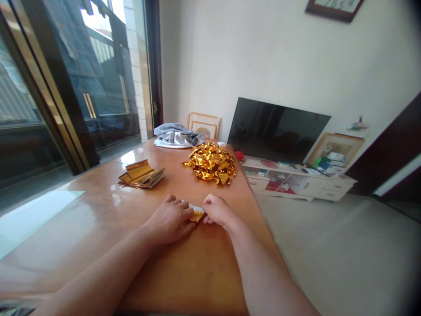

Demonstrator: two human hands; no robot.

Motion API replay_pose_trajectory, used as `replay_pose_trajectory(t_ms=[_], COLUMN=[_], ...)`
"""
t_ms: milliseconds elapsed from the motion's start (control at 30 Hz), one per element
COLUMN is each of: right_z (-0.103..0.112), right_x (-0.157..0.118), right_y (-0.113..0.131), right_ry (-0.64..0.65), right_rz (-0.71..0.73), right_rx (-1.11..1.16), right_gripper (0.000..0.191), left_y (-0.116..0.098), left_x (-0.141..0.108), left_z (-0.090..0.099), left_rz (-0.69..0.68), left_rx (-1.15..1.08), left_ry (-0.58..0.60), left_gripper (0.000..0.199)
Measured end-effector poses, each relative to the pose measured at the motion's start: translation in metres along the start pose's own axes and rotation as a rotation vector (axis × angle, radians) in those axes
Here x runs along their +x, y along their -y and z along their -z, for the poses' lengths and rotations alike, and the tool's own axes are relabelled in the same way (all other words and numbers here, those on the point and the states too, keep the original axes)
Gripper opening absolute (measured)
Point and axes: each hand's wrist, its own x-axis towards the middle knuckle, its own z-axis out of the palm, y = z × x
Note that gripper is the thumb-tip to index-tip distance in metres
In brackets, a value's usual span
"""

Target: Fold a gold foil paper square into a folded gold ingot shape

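Observation:
My left hand (169,220) and my right hand (217,210) meet near the middle of a glossy orange-brown wooden table (197,267). Pinched between their fingertips is a small folded piece of gold foil paper (196,216) with a white edge, partly hidden by my fingers. Beyond my hands lies a heap of crumpled gold foil pieces (211,163). To its left, a loose stack of gold foil sheets (141,174) rests on the table, apart from both hands.
Folded grey-and-white cloth (176,137) lies at the table's far end. A glass door (82,79) runs along the left. To the right, the table edge drops to a tiled floor (329,245). A dark television (276,129) stands on a white cabinet (296,180).

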Motion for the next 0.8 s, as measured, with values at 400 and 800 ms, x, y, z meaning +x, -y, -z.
replay_pose_trajectory(t_ms=[400, 800], right_z=[0.017, 0.018], right_x=[-0.003, -0.001], right_y=[0.000, -0.008], right_ry=[0.197, 0.251], right_rz=[0.319, 0.264], right_rx=[-0.362, -0.268], right_gripper=[0.024, 0.012], left_y=[0.001, 0.008], left_x=[0.000, 0.001], left_z=[0.000, -0.007], left_rz=[-0.023, 0.061], left_rx=[-0.040, -0.022], left_ry=[-0.010, 0.023], left_gripper=[0.028, 0.037])
